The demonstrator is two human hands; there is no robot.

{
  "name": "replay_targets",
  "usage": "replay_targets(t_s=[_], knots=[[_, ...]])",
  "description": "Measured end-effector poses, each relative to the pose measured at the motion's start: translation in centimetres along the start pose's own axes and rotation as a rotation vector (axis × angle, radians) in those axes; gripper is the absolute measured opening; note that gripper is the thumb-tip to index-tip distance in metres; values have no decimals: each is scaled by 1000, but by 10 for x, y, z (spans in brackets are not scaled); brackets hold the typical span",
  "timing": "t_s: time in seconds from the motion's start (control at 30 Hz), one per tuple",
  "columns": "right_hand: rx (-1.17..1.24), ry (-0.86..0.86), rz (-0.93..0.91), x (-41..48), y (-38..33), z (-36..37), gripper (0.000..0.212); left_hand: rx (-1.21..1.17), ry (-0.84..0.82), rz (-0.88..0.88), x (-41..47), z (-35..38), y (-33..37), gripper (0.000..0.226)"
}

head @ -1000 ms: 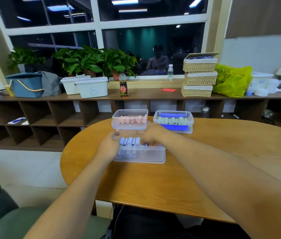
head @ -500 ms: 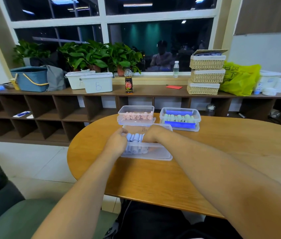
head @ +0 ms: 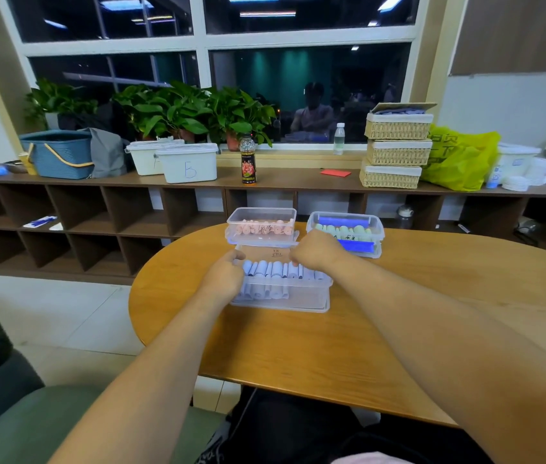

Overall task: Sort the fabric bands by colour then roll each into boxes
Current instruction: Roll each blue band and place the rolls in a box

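Three clear boxes sit on the bench, every one with rolls in it, so I judge the colour sorting done and the rolling close to its end. At the far left, my left hand is curled against the left end of the near box, thumb up at its far corner. The fingers are hidden, so I can't tell whether they grip the wall or a roll. Inside that box the pale blue rolls are packed side by side. The back row runs nearly the full width, the front row stops about halfway, and the right front part looks unfilled. Just behind it is the pink box, a row of pink rolls showing through its wall, nobody touching it. Moving right, my right hand is knuckles-up, fingers curled down onto the far side of the blue row. What they pinch, if anything, I can't make out. So the two hands are apart, one toward each end of the blue rolls. Furthest right is the green box with pale green rolls and blue clasps front and back. Whether its lid is on, I can't say. No unrolled band shows anywhere I can see. What's left, I reckon, is seating these last blue ones, then closing up.
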State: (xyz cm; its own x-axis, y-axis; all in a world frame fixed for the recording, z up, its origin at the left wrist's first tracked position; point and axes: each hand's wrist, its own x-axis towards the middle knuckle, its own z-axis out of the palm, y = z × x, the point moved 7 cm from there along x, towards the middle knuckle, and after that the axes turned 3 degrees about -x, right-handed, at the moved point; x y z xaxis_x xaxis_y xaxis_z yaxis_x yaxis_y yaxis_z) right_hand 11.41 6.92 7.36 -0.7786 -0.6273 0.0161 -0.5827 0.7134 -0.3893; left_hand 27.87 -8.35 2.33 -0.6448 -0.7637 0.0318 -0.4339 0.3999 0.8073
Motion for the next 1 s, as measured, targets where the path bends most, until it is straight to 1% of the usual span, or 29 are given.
replay_targets(t_s=[0.1, 0.17, 0.23, 0.27, 0.33, 0.37, 0.43, 0.5, 0.57, 0.63, 0.7, 0.77, 0.87, 0.93, 1.0], knots=[[149, 157, -28, -9, 27, -15, 16, -9, -12, 5, -1, -3, 0, 48], [260, 211, -30, -14, 46, -19, 25, -34, 12, 21, -3, -7, 4, 53], [362, 124, 25, -18, 61, -8, 35, -87, 29, 18, -6, -6, 6, 55], [432, 55, 79, -21, 67, 1, 32, -114, 38, -7, -6, -5, 6, 54], [662, -54, 167, -24, 75, 17, 18, -165, 57, -65, -9, -2, 8, 49], [767, -52, 198, -26, 78, 17, 17, -185, 65, -68, -11, 0, 13, 46], [859, 13, 222, -25, 89, 5, 19, -218, 80, -33, -12, 6, 28, 46], [828, 96, 200, -23, 106, -19, 20, -245, 66, 9, -15, 20, 52, 50], [765, 174, 214, -24, 129, -41, 26, -272, 22, 38, -20, 41, 79, 55], [713, 211, 267, -32, 161, -58, 24, -277, -39, 58, -30, 68, 104, 50], [653, 237, 300, -42, 196, -71, 26, -323, -144, 91, -39, 97, 124, 42], [613, 245, 330, -50, 231, -77, 33, -347, -230, 125, -36, 131, 126, 42], [595, 232, 399, -63, 262, -83, 29, -391, -302, 119, -33, 177, 116, 33], [596, 221, 439, -68, 273, -83, 28, -355, -302, 156, -61, 175, 132, 28], [607, 185, 459, -75, 275, -81, 25, -317, -312, 171, -70, 168, 139, 28]])
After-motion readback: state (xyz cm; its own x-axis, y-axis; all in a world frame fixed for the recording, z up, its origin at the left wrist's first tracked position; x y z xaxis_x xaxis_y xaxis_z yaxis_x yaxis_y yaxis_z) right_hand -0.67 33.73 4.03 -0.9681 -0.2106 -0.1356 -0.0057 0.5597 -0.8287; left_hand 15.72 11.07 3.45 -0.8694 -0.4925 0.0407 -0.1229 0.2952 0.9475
